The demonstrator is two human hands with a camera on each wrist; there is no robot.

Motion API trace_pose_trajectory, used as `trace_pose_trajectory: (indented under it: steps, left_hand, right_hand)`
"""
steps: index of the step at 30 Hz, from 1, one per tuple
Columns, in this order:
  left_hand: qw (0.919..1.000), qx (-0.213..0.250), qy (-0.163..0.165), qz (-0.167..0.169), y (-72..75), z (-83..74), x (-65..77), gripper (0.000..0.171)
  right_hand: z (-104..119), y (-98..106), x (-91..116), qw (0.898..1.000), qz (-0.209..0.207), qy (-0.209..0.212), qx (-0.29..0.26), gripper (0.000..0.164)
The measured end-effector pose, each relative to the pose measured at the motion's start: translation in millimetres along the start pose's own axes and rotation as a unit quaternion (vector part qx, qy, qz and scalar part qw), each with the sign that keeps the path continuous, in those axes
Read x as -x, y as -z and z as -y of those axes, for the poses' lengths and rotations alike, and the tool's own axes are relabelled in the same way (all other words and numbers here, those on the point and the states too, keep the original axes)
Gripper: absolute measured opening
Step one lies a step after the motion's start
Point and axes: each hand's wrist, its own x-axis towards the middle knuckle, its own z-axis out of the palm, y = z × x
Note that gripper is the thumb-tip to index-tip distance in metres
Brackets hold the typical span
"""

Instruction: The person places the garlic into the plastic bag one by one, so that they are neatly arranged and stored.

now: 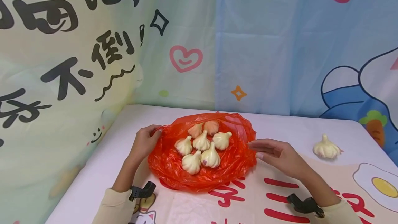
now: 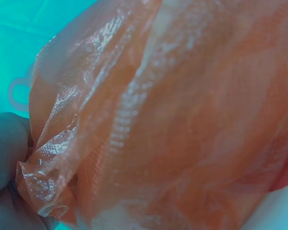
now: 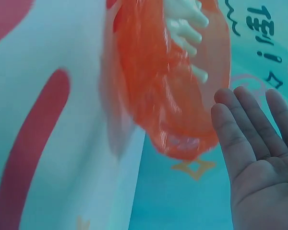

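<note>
A thin red plastic bag lies spread on the table with several garlic bulbs inside it. My left hand pinches the bag's left edge between thumb and fingers; in the left wrist view the crumpled film is caught at the thumb. At the bag's right edge my right hand has its fingers straight. The right wrist view shows the right palm open beside the bag, holding nothing. Another garlic bulb sits on the table to the right, apart from the bag.
A printed cloth covers the table, with red strokes and a fried egg drawing at the right. Behind the table hangs a printed curtain with lettering and hearts. Dark straps with small devices sit on both wrists.
</note>
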Motion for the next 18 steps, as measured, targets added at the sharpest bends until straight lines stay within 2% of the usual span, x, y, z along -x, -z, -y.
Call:
trace_pose_trajectory:
  steps: [11, 18]
  left_hand:
    - [1.0000, -0.005, 0.007, 0.002, -0.9, -0.3, 0.1, 0.023]
    - [1.0000, 0.002, 0.003, 0.000, 0.7, -2.5, 0.9, 0.023]
  right_hand:
    - [-10, 24, 37, 0.995, -0.056, -0.046, 0.063, 0.036]
    - [-25, 44, 54, 0.983, -0.089, -0.106, 0.116, 0.042]
